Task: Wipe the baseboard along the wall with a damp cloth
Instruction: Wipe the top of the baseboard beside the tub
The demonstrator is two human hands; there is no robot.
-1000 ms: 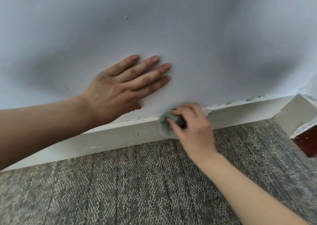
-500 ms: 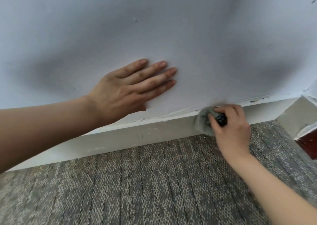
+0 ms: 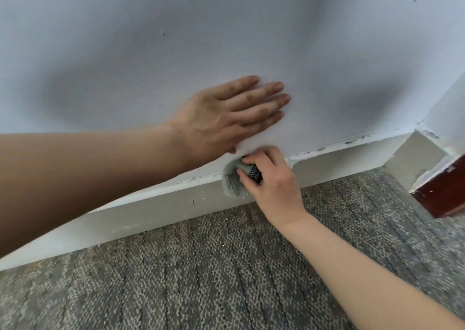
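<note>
Two bare hands show in the head view: the left hand point(image 3: 221, 118) lies flat with four straight fingers against the one pale wall point(image 3: 176, 40), and the right hand point(image 3: 273, 181) curls its fingers around one bunched grey cloth point(image 3: 232, 182). One cloth presses the single white baseboard point(image 3: 156, 204) just below the left wrist, above one grey carpet point(image 3: 201, 274), with one dark red wooden edge point(image 3: 440, 196) at the right corner.

head-worn view, close, down at baseboard point(image 3: 156, 204)

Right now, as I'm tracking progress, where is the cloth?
Head view, near centre: the cloth is held against the baseboard by the right hand, below the left hand flat on the wall.
</note>
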